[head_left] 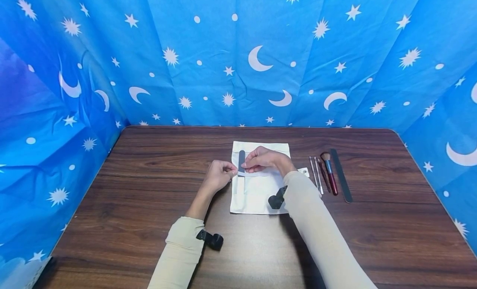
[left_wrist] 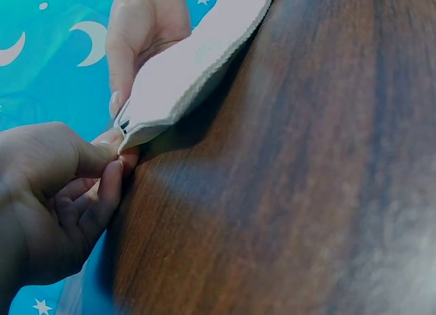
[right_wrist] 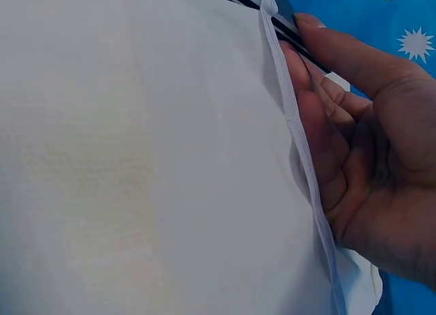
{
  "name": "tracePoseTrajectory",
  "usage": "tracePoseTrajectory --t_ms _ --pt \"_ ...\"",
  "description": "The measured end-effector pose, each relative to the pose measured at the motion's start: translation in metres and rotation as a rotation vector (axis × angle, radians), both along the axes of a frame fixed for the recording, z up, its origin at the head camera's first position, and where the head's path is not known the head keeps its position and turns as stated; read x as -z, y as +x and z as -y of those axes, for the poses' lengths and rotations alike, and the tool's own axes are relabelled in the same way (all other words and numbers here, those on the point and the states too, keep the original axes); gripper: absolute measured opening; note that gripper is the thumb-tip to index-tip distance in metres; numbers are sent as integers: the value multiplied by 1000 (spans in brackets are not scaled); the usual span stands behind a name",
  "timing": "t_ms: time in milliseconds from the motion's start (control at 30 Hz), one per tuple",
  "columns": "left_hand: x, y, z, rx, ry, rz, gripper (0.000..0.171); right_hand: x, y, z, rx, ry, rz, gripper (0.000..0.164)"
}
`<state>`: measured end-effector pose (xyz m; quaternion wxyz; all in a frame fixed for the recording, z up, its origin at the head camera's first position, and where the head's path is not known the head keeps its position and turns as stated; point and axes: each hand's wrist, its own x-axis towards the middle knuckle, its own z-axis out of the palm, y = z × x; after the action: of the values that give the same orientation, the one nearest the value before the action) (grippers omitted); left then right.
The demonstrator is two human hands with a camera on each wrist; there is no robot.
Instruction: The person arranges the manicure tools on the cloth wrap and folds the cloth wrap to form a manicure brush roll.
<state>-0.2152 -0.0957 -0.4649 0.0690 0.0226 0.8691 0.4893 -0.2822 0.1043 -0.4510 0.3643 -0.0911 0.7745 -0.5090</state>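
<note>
A white cloth pouch (head_left: 261, 196) lies on the table, with a dark nail file (head_left: 242, 158) standing partly inside it near its left edge. My left hand (head_left: 220, 175) pinches the pouch's left edge between thumb and fingers, as the left wrist view also shows. From the other side my right hand (head_left: 262, 159) pinches the nail file just above the pocket's hem. In the right wrist view, the thumb of my right hand (right_wrist: 381, 138) lies on the dark file and the fingers curl behind the hem (right_wrist: 296, 124). The file's lower part is hidden in the cloth.
To the right of the pouch lie slim metal tools (head_left: 317, 175), a brush (head_left: 329, 173) with a dark red handle, and another dark nail file (head_left: 341, 175). A snap tab (head_left: 304, 172) sticks out at the pouch's right. Blue star-printed cloth (head_left: 223, 73) hangs behind the brown table (head_left: 160, 164).
</note>
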Motion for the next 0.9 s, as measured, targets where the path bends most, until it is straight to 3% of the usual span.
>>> tracePoseTrajectory --t_ms 200,433,667,767,900 --pt "2 -1 2 30 14 3 9 0 2 1 50 6 -9 18" --pt "2 -4 6 60 57 28 9 4 3 2 243 -87 -31 30" --pt "-9 -7 16 17 70 59 11 7 9 4 351 -172 -75 35" --pt "-13 -5 14 6 85 32 11 8 10 2 385 -195 -71 35" --pt "-10 -1 5 45 115 -12 12 9 10 0 411 -250 -47 35"
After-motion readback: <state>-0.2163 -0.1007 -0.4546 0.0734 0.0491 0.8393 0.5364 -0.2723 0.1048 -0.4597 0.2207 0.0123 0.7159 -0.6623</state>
